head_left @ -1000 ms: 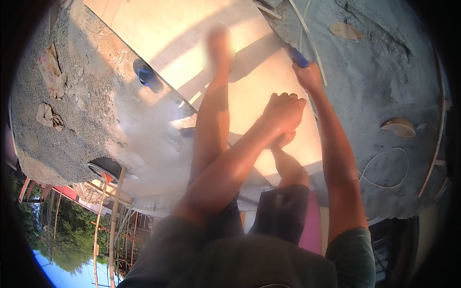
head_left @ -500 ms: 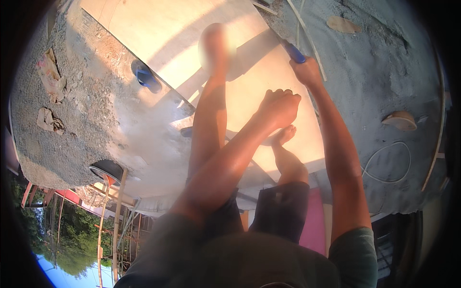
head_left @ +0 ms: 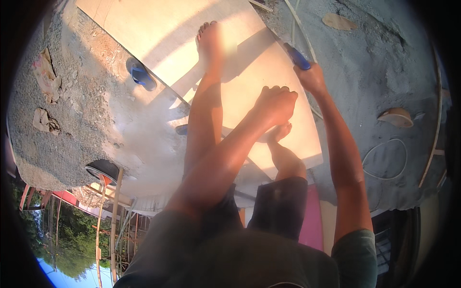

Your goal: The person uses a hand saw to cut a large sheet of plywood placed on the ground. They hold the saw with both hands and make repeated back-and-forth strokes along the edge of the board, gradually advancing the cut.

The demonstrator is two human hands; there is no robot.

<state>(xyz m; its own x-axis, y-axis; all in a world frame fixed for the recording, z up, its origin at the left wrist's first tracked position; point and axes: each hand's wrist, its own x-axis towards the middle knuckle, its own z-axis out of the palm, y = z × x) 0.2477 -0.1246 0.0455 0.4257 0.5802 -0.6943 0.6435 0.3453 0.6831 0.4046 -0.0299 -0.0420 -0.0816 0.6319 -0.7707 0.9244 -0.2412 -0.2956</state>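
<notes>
2 bare arms (head_left: 346, 153) reach forward, left hand (head_left: 277, 104) in a fist, right hand (head_left: 311, 79) curled closed farther out.

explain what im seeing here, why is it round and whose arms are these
This comes from a fisheye camera on the wearer's head, looking down, so the view looks round. There is no machine: the arms are the wearer's. The right hand grips a blue-handled tool at the edge of a large pale board. The left hand is a fist above the board; anything inside is hidden. Bare feet are on the board; a blue flip-flop lies beside it.
</notes>
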